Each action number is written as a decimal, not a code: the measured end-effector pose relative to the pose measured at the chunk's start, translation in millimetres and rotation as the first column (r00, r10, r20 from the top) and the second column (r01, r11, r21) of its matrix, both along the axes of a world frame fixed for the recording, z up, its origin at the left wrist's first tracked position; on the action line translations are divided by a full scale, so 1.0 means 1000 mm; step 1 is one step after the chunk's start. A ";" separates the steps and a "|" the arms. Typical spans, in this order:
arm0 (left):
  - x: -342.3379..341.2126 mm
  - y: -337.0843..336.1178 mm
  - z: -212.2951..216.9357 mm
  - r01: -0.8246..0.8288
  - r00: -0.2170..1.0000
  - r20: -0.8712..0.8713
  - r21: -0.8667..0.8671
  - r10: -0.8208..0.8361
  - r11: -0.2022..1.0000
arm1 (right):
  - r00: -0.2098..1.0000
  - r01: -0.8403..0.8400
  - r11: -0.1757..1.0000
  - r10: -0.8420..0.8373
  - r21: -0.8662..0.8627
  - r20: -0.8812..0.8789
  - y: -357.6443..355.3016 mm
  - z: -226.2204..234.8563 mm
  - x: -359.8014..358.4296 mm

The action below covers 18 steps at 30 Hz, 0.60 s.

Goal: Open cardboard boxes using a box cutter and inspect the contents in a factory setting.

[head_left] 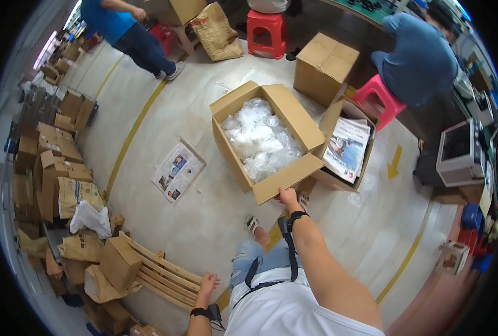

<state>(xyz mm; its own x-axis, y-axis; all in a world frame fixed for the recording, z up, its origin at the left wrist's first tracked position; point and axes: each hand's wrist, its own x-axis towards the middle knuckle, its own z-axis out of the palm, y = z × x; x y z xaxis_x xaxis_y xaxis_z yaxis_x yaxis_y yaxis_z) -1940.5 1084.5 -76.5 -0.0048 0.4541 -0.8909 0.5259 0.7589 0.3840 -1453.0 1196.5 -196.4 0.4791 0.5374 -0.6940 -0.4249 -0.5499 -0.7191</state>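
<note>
My right hand (pixel 287 196) grips the near flap of an open cardboard box (pixel 235 163), fingers closed on its edge. Inside the box is a heap of clear, crumpled plastic bags (pixel 260 137). My left hand (pixel 208 283) hangs low at my side with its fingers loosely apart and nothing in them. Close by it are the slats of a wooden pallet (pixel 168 280). Right beside the box, a second open carton (pixel 338 178) holds a stack of newspapers (pixel 347 148).
A newspaper (pixel 178 171) lies on the floor to the left. Behind stand a closed carton (pixel 324 61) and a red stool (pixel 266 33). One person (pixel 422 61) sits on a pink stool (pixel 380 98); another person (pixel 131 33) stands far left. Cartons (pixel 61 143) line the left side.
</note>
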 end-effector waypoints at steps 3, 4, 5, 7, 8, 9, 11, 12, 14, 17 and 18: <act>-0.010 0.026 -0.008 0.101 0.994 0.048 -0.048 -0.099 0.994 | 0.999 0.047 0.997 -0.046 -0.061 0.019 -0.026 0.023 -0.037; -0.009 0.030 -0.010 0.201 0.979 0.040 -0.070 -0.198 0.977 | 0.996 0.086 0.994 -0.085 -0.062 0.020 -0.039 0.027 -0.052; -0.009 0.034 -0.011 0.298 0.955 0.035 -0.093 -0.296 0.950 | 0.999 0.016 0.993 -0.011 -0.117 0.043 -0.053 0.031 -0.067; -0.010 0.047 -0.028 0.457 0.888 -0.039 -0.041 -0.458 0.889 | 0.993 -0.039 0.980 0.060 -0.195 0.106 -0.074 0.035 -0.103; -0.008 0.066 -0.045 0.622 0.783 -0.147 0.180 -0.605 0.762 | 0.987 -0.023 0.979 0.055 -0.202 0.154 -0.070 0.031 -0.125; 0.000 0.065 -0.051 0.753 0.652 -0.268 0.339 -0.709 0.564 | 0.987 -0.003 0.978 0.036 -0.208 0.154 -0.087 0.025 -0.142; 0.031 0.065 -0.061 0.756 0.650 -0.277 0.339 -0.708 0.560 | 1.000 0.014 0.961 -0.007 -0.275 0.028 -0.117 0.012 -0.178; 0.064 0.054 -0.055 0.841 0.527 -0.369 0.358 -0.766 0.406 | 0.998 0.062 0.952 -0.055 -0.299 0.031 -0.139 -0.001 -0.186; 0.123 0.038 -0.040 0.871 0.331 -0.474 0.487 -0.816 0.071 | 0.959 -0.002 0.961 0.080 -0.275 0.273 -0.158 -0.012 -0.187; 0.147 0.018 -0.050 0.821 0.267 -0.441 0.569 -0.857 -0.038 | 0.956 0.048 0.971 0.023 -0.234 0.294 -0.160 0.032 -0.201; 0.158 0.004 -0.051 0.819 0.264 -0.382 0.574 -0.886 -0.004 | 0.978 0.060 0.974 -0.014 -0.218 0.209 -0.168 0.031 -0.196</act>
<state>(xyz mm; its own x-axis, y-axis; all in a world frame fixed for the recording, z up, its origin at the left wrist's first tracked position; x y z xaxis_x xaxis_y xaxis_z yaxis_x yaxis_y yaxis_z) -1782.2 1088.9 -127.1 0.8248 0.4164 -0.3824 0.5643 -0.6471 0.5127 -1648.9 1028.7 -165.8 0.6400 0.3599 -0.6788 -0.3045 -0.6924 -0.6541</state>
